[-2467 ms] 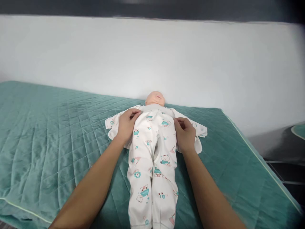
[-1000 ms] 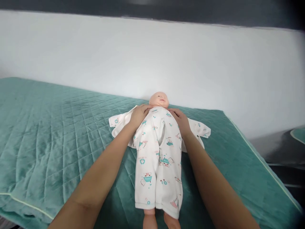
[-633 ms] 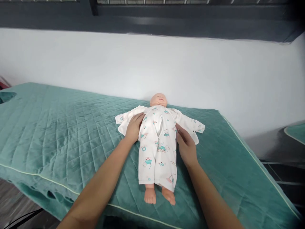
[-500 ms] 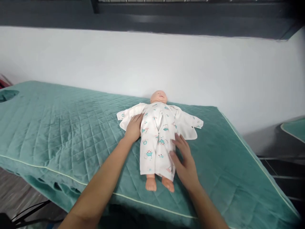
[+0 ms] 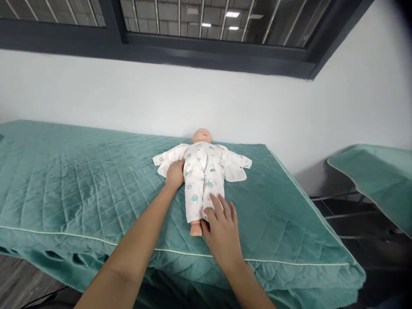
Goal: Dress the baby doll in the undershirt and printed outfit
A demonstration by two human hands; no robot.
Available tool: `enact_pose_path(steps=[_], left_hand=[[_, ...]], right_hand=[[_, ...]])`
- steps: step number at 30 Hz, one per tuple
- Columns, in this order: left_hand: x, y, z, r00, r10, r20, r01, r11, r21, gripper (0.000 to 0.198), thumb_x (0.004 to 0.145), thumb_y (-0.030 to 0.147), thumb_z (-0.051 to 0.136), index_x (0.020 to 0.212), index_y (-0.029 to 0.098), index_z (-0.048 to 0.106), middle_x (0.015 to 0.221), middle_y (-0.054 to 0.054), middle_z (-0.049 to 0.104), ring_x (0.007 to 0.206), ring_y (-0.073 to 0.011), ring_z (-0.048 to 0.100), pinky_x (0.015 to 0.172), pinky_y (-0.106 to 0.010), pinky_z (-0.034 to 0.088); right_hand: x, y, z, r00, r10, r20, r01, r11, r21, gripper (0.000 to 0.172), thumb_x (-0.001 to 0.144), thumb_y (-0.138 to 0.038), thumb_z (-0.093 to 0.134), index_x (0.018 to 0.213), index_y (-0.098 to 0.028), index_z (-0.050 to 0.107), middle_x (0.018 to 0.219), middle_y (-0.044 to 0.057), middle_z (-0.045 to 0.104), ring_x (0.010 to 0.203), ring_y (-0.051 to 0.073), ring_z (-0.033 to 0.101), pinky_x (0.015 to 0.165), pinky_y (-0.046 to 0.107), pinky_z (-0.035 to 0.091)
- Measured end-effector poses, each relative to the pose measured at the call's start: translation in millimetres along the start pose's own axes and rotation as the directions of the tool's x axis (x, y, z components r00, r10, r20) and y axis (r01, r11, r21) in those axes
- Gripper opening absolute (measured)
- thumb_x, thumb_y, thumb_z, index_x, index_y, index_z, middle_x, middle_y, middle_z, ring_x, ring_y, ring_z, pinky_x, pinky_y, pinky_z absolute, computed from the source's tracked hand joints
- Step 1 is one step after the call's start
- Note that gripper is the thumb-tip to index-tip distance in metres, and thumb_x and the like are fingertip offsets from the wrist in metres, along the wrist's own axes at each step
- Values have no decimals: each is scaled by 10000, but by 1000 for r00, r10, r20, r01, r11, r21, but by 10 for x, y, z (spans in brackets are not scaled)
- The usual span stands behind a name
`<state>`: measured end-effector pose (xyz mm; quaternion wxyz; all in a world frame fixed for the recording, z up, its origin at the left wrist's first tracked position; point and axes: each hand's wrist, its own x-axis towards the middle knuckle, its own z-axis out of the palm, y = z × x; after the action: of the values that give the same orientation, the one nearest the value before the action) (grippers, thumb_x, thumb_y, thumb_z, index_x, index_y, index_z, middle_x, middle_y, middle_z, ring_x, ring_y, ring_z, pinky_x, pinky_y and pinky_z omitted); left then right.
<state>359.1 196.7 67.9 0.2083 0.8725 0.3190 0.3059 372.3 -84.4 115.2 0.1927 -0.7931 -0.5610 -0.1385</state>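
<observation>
A baby doll (image 5: 201, 135) lies on its back on a teal quilted bed (image 5: 80, 184), head toward the wall. It wears white printed pyjamas (image 5: 202, 176) with teal and pink pictures. My left hand (image 5: 175, 174) rests flat against the doll's side, over the spread sleeve, fingers together. My right hand (image 5: 221, 229) lies over the lower end of one pyjama leg and hides that foot, its fingers spread. One bare foot (image 5: 195, 229) shows just left of that hand.
A white wall (image 5: 128, 94) runs behind the bed under a dark-framed window (image 5: 209, 25). The bed's front edge (image 5: 96, 240) has a pale piping line. A second teal-covered bed (image 5: 376, 171) stands at the right across a dark gap.
My view has pulled back and risen, so the window shows. My right hand slid from the doll's chest down to its foot. My left hand dropped from the shoulder to the side.
</observation>
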Motion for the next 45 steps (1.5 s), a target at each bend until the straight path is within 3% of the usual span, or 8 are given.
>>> enact_pose_path(steps=[5, 12, 18, 21, 27, 30, 35, 45], left_hand=[[33, -21, 4, 967, -198, -159, 170, 970, -173, 427, 1016, 305, 321, 1249, 172, 654, 1211, -109, 726, 1122, -254, 663, 989, -392, 500], [41, -23, -12, 969, -207, -135, 144, 917, -373, 445, 1022, 436, 375, 1261, 204, 669, 1285, -68, 706, 1199, -230, 635, 1067, -378, 470], [32, -23, -7, 992, -115, -51, 105, 979, -177, 411, 1001, 349, 440, 1363, 240, 603, 1330, -71, 672, 1195, -251, 631, 1042, -394, 480], [30, -5, -9, 998, -67, 2, 67, 997, -27, 440, 988, 282, 439, 1407, 233, 563, 1307, -99, 671, 1193, -276, 624, 1013, -404, 484], [43, -8, 13, 998, -67, 8, 67, 997, 45, 422, 981, 257, 430, 1370, 241, 591, 1254, -105, 678, 1170, -275, 621, 975, -378, 477], [56, -42, 34, 995, -103, -12, 103, 995, 8, 344, 967, 245, 440, 1216, 218, 676, 1185, -106, 696, 1117, -269, 632, 935, -364, 484], [66, -85, 40, 986, -164, -30, 162, 986, -47, 277, 909, 166, 459, 1017, 208, 711, 1108, -82, 711, 1049, -235, 639, 914, -334, 484], [69, -96, 47, 983, -177, -36, 174, 981, -80, 275, 884, 147, 445, 955, 213, 702, 1077, -62, 714, 1021, -220, 634, 892, -320, 481]], right_hand=[[88, 52, 51, 1000, -12, -17, 12, 1000, -7, 143, 911, -124, 553, 911, -211, 666, 1498, 91, 532, 1424, 359, 420, 1136, 663, 327], [11, 18, -145, 986, -160, -39, 164, 971, 173, 209, 918, -113, 519, 1000, -234, 669, 1458, 42, 567, 1429, 316, 412, 1149, 599, 355], [-44, -25, -233, 974, -224, -41, 227, 936, 271, 210, 913, -84, 514, 1032, -219, 624, 1460, 75, 540, 1438, 303, 389, 1167, 577, 352], [-109, 112, -230, 986, -160, -50, 167, 918, 359, 249, 936, -100, 505, 1120, -238, 600, 1474, 85, 508, 1427, 291, 408, 1144, 558, 392], [-457, 483, -44, 969, 232, -82, -163, 854, 494, 395, 937, -165, 510, 1324, -242, 492, 1369, 126, 545, 1250, 256, 566, 1004, 464, 526], [-508, 544, 103, 967, 251, -40, -209, 873, 440, 418, 907, -202, 558, 1321, -235, 507, 1267, 124, 592, 1146, 271, 605, 937, 469, 547], [-330, 601, 197, 984, 172, -37, -144, 909, 392, 195, 936, -246, 551, 1115, -224, 626, 979, 78, 692, 874, 246, 649, 742, 399, 549], [-228, 587, -349, 996, 4, -94, 48, 840, 541, 182, 944, -129, 557, 1064, -240, 635, 855, 25, 635, 740, 156, 620, 627, 277, 500]])
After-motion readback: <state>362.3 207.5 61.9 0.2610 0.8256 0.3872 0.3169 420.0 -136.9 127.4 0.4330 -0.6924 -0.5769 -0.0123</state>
